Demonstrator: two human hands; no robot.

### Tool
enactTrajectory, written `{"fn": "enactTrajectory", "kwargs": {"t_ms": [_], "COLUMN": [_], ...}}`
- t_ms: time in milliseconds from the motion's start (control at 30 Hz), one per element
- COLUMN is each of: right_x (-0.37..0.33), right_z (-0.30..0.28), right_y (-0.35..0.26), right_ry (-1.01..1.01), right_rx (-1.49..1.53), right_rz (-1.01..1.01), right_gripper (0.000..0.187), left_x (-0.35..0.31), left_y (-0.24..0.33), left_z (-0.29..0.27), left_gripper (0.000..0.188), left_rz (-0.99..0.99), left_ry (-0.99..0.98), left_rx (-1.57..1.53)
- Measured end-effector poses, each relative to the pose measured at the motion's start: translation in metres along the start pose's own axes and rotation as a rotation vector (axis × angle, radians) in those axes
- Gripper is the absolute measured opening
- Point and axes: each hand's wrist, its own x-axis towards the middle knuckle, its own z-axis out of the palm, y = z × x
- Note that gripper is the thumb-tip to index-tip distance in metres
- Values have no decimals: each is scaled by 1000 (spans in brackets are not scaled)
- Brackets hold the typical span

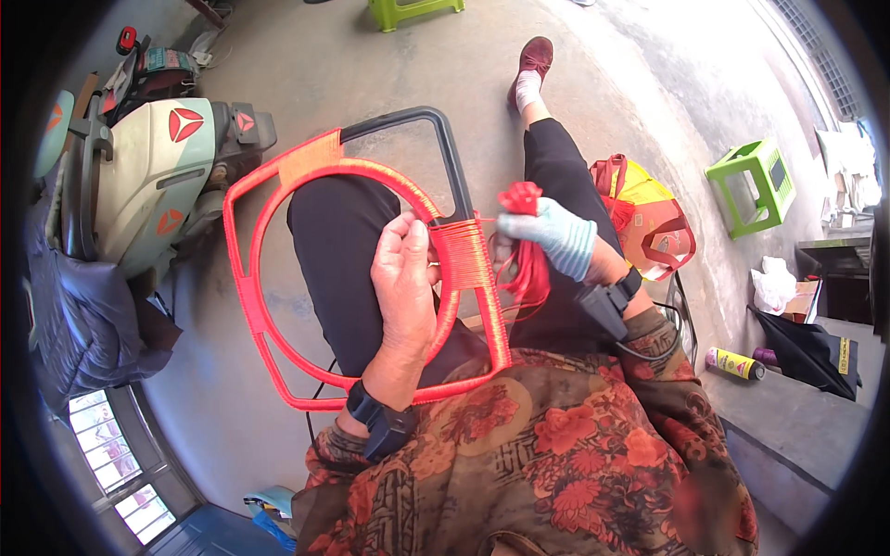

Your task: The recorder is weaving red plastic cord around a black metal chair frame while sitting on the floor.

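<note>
A metal frame (pixel 311 159), a rounded square with a round ring inside it, rests across my lap. Red-orange cord is wound over most of it, while the far right corner shows bare black tube (pixel 447 139). My left hand (pixel 405 287), ungloved, pinches the ring beside a broad band of tight windings (pixel 461 257) on the right side. Its fingertips go partly behind the ring. In a pale blue glove, my right hand (pixel 556 236) is closed round a bundle of red cord (pixel 528 275) just right of that band. A short strand runs from the bundle to the frame.
A pale scooter (pixel 158 157) stands at left. Right of my leg sits a red and yellow bag (pixel 654 232). Green stools (pixel 753 188) stand at right and at the far edge. A yellow spray can (pixel 735 363) lies on a concrete ledge (pixel 779 417) at right.
</note>
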Motion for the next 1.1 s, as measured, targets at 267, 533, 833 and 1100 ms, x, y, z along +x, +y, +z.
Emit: {"fn": "enactTrajectory", "kwargs": {"t_ms": [267, 533, 833, 1100], "right_x": [13, 25, 6, -3], "right_z": [13, 2, 29, 30], "right_y": [6, 11, -24, -15], "right_ry": [75, -12, 258, 200], "right_rx": [879, 1003, -25, 20], "right_rz": [-273, -211, 52, 136], "right_gripper": [28, 29, 23, 22], "left_x": [7, -1, -4, -3], "left_y": [-10, 0, -9, -16], "left_z": [-20, 0, -3, -11], "left_gripper": [18, 35, 28, 14], "left_rz": [-124, -267, -220, -165], "left_ry": [-148, -412, -385, -95], "left_rx": [-85, -64, -14, -41]}}
